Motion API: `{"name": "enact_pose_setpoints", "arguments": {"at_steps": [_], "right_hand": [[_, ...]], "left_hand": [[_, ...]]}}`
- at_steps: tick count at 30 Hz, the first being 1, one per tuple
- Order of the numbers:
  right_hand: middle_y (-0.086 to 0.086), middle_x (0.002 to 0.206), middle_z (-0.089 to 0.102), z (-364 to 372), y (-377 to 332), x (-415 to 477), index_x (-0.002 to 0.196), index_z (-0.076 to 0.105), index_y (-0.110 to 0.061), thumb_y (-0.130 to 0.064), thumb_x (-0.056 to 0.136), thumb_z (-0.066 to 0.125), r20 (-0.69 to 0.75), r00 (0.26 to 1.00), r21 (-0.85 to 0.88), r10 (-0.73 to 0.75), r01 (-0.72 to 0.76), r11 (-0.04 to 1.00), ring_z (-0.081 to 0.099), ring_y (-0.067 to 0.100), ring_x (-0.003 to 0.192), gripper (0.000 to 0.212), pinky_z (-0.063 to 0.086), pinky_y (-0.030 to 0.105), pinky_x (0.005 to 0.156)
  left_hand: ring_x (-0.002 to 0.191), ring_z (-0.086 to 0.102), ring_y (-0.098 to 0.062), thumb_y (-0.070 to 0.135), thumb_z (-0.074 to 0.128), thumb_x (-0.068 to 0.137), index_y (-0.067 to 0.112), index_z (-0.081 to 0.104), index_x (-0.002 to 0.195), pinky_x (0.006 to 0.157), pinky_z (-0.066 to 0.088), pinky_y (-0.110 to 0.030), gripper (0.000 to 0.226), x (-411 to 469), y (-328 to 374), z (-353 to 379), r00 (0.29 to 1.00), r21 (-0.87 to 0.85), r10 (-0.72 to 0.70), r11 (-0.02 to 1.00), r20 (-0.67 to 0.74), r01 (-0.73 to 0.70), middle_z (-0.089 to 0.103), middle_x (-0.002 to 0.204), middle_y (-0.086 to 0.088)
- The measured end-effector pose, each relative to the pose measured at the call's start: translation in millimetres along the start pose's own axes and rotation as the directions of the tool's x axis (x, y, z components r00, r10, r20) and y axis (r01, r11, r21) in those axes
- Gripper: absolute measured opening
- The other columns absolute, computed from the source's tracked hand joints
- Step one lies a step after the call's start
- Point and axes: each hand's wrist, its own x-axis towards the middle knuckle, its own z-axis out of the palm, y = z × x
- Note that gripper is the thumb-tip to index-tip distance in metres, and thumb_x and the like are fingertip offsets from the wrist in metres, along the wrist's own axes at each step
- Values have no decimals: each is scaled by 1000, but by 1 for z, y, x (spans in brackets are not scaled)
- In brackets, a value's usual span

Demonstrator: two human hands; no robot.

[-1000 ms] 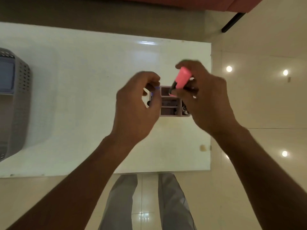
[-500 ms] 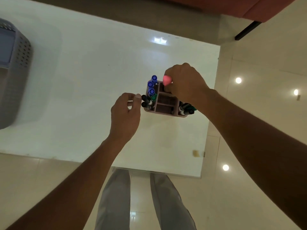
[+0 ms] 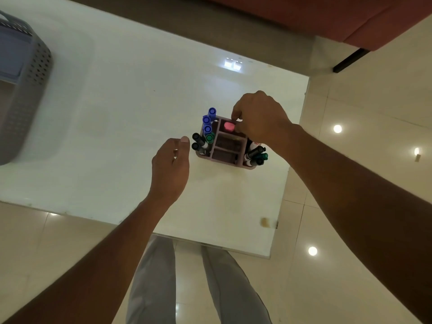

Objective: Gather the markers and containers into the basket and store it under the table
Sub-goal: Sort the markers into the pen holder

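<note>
A mauve compartment organizer (image 3: 228, 160) stands on the white table (image 3: 112, 118) near its right edge. Blue markers (image 3: 207, 120), black markers (image 3: 197, 142) and a green one (image 3: 209, 138) stick up from its left side, with more dark markers (image 3: 256, 155) on its right. A pink highlighter (image 3: 229, 126) stands in the back middle compartment. My right hand (image 3: 259, 115) hovers over that corner, fingertips pinched on the highlighter's cap. My left hand (image 3: 170, 164) hangs just left of the organizer, fingers loosely apart and holding nothing.
A grey perforated basket (image 3: 35, 73) sits at the table's far left, partly out of frame. A red-brown sofa (image 3: 327, 17) lies beyond the table. Glossy floor tiles (image 3: 350, 183) run along the right, and my legs (image 3: 152, 277) stand at the near edge.
My right hand lowered the pink highlighter from above the organizer down into a compartment. My left hand let go of the blue marker and drew back to the left, off the organizer.
</note>
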Motion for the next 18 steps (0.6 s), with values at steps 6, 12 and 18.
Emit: {"name": "enact_pose_setpoints", "arguments": {"at_steps": [6,12,18], "right_hand": [[5,96,72,1,21,-16,94,72,-13,-24,92,57,-137,981,364,136,-78,928,66,23,86,19,54,32,78],[8,98,69,32,50,-60,98,66,-6,-17,91,45,134,759,925,637,-327,195,63,22,84,25,52,40,78],[1,125,63,79,25,-85,128,59,-22,-22,101,39,503,756,863,419,-416,-285,59,19,116,33,48,45,100]], "left_hand": [[107,61,-16,52,30,101,16,65,105,97,48,-41,50,7,2,6,964,-293,-226,920,143,260,67,112,0],[122,54,-19,62,21,97,16,60,114,113,34,-42,62,14,9,8,877,-456,-344,756,334,470,63,124,-1],[121,56,-18,57,26,100,14,57,127,109,37,-40,59,26,6,15,857,-433,-363,748,366,502,63,128,-2]]}}
